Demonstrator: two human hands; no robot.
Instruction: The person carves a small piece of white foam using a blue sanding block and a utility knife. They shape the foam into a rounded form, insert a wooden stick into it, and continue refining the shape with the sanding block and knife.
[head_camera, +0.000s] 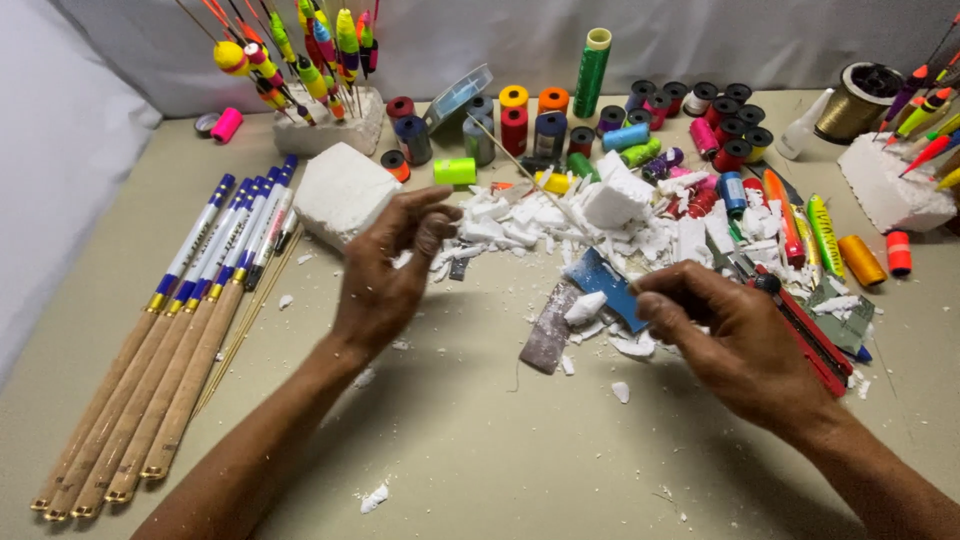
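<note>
1. A beige worktable (480, 450) runs to a pale wall at the frame's top, littered at centre with white foam scraps (520, 222).
2. The right hand (735, 345) pinches a thin wooden stick (530, 180) skewering a white foam chunk (617, 197); the left hand (385, 265) hovers half-open, empty, beside a foam block (340, 192).
3. Cork-handled rods (170, 350) lie at left, thread spools (640, 125) crowd the upper centre, and a red utility knife (810, 335) lies just beyond the right hand.

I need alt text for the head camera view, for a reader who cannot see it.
A person's right hand holds a thin wooden stick pushed through a white foam block, while the left hand hovers open above the beige table. Around them lie white foam scraps, colourful thread spools and cork-handled rods.
</note>
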